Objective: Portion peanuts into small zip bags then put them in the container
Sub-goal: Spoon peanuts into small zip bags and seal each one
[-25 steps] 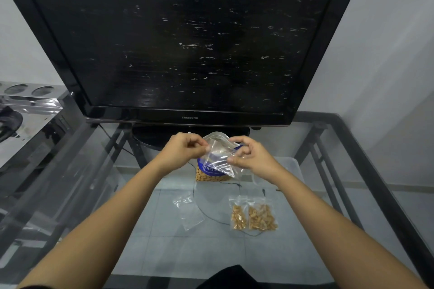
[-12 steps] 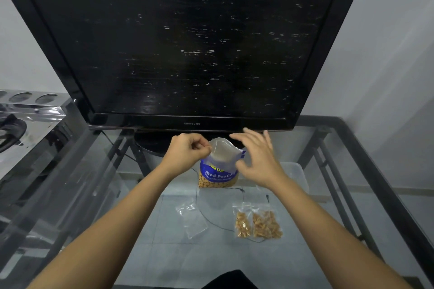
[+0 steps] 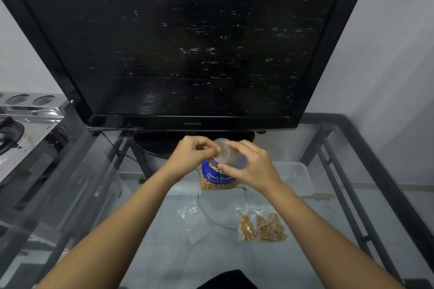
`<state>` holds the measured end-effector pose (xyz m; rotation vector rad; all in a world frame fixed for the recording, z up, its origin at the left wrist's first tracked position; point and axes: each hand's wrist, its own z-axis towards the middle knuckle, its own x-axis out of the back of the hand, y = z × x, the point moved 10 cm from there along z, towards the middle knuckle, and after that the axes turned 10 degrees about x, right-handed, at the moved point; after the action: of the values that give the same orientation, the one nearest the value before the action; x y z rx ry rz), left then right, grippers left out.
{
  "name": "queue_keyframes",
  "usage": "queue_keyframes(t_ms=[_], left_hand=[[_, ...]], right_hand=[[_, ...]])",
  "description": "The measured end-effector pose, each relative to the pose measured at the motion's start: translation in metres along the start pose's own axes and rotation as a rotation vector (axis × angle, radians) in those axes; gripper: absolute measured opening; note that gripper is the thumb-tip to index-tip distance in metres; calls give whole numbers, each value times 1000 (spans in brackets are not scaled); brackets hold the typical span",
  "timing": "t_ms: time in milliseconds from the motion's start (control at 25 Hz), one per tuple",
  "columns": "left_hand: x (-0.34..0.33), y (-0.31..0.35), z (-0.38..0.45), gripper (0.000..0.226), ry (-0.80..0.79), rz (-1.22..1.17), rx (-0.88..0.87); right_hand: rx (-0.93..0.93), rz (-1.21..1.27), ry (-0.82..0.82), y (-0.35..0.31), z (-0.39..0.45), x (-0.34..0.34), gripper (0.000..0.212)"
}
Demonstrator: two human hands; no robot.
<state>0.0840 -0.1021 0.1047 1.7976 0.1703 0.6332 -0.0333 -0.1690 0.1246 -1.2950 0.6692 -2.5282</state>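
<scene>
Partly crumpled glossy peanut bag

A single head-worn wide-angle view looks forward and down over a glass-topped metal-framed table. A large black flat-screen television fills the upper frame close ahead; both forearms rise from the bottom edge toward the frame's centre.

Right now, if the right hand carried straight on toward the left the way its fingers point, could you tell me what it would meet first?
Most likely the left hand: the right hand holds a small clear cup above the peanut bag, fingers aimed leftward, with the left hand's knuckles just beyond. Depth is unclear.
</scene>
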Motion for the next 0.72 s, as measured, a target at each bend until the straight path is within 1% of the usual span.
queue_keyframes(t_ms=[40, 80, 120, 160, 200, 240, 280, 320, 440, 560, 600, 680, 720], left_hand=[[7, 4, 2, 21, 98, 90, -56], [21, 6, 5, 30, 261, 200, -93], [38, 2, 9, 40, 433, 283, -78], [52, -9, 14, 49, 537, 319, 9], [59, -26, 24, 55, 545, 309, 139], [59, -44, 35, 58, 489, 276, 260], [53, -56, 44, 55, 418, 240, 322], [47, -60, 52, 47, 376, 206, 323], [30, -44, 61, 21, 359, 172, 205], [6, -19, 62, 15, 222, 239, 61], [2, -5, 60, 16, 198, 308, -20], [-2, 18, 56, 18, 212, 503, -188], [-3, 20, 56, 18, 220, 599, -220]], right_hand=[[-11, 17, 28, 5, 1, 4, 62], [-41, 37, 57, 13, 1, 7, 62], [-80, 55, 85, 21, 1, 11, 61], [-118, 71, 108, 29, 1, 14, 60], [-149, 81, 126, 37, 0, 17, 58], [-180, 88, 134, 44, -1, 17, 58], [-210, 98, 135, 52, -3, 17, 57], [-240, 110, 135, 59, -4, 16, 57], [-318, 130, 147, 78, -12, 10, 56], [-409, 169, 120, 92, -23, -4, 55], [-437, 186, 95, 96, -27, -11, 55], [-478, 206, 47, 103, -34, -22, 56], [-494, 216, 27, 105, -37, -27, 55]])
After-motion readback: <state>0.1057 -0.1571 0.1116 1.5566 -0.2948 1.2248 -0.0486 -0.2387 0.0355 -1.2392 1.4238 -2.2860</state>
